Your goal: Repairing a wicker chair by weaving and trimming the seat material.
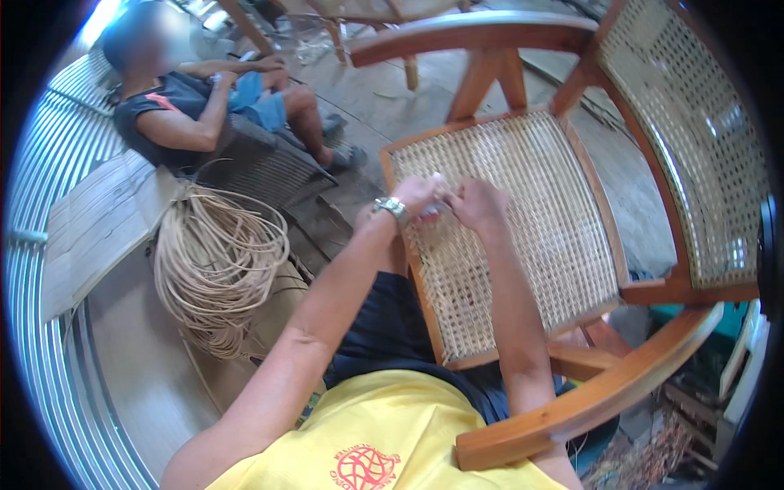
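Note:
A wooden armchair (523, 33) lies tipped in front of me, its woven cane seat (539, 237) facing up and its cane back (694, 139) at the right. My left hand (418, 196), with a metal watch on the wrist, and my right hand (478, 202) meet over the seat's left part, close to the wooden frame edge. Both are closed, fingers pinched together on something small that looks like a cane strand; the strand itself is hidden by the fingers.
A coil of pale cane strips (219, 261) lies on the floor at my left. Beyond it another person (204, 106) reclines on a dark woven seat. A corrugated metal wall (41, 269) curves along the left. Another chair's legs (343, 33) stand at the top.

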The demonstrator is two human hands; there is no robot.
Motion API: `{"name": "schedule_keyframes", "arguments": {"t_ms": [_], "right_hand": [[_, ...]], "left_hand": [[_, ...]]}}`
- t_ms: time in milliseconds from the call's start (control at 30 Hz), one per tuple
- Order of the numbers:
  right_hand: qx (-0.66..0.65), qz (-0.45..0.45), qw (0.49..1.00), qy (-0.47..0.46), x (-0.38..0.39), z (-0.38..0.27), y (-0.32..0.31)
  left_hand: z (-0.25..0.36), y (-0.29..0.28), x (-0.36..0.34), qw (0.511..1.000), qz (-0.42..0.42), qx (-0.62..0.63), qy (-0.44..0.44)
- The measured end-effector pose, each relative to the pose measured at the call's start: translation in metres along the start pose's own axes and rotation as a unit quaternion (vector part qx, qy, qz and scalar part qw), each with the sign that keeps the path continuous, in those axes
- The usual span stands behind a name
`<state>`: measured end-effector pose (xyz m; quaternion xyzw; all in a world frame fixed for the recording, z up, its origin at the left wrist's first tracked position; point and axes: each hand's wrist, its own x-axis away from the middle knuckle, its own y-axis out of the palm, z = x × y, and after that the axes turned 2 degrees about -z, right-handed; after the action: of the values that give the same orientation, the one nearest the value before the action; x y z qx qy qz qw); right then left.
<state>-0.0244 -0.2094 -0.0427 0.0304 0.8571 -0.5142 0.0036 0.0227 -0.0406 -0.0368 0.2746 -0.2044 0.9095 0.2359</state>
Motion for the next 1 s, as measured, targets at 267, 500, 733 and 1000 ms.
{"name": "schedule_keyframes", "arguments": {"t_ms": [267, 500, 733, 1000], "right_hand": [[0.062, 0.011, 0.997, -0.032, 0.013, -0.019, 0.013], [0.067, 0.052, 0.993, -0.083, 0.023, -0.032, 0.001], [-0.039, 0.071, 0.978, -0.193, 0.005, -0.021, 0.018], [-0.476, 0.007, 0.879, -0.026, 0.010, -0.043, -0.009]], "left_hand": [[-0.006, -0.007, 0.027, 0.904, 0.201, -0.363, 0.104], [-0.024, -0.086, 0.075, 0.866, 0.396, -0.295, 0.077], [-0.003, -0.080, 0.085, 0.867, 0.415, -0.154, 0.229], [-0.008, -0.079, 0.065, 0.906, 0.346, -0.152, 0.190]]}}
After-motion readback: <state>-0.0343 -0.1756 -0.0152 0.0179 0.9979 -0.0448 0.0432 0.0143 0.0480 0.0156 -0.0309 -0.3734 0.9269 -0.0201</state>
